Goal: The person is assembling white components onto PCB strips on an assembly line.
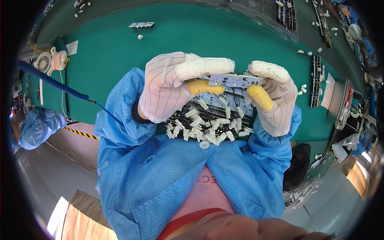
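Between my two gloved hands is a narrow circuit board [236,81] with small components on its face. My left hand [176,80] grips its left end, yellow-tipped thumb below and white-wrapped fingers above. At the right end, my right hand [272,94] pinches it the same way, with a yellow cover on the thumb. Below the hands, close to my body, lies a pile of similar boards [214,102] with dark wires. Several white plug connectors [198,124] hang from those wires along the near side of the pile. My hands hide part of the pile.
A single board with a wired connector [142,25] lies at the far left of the green table [108,44]. A small white fan [50,61] stands at the left. Boards [316,80] lie in a row at the right, near a clear plastic tray [256,16]. A blue coiled cord [56,83] runs to my left sleeve.
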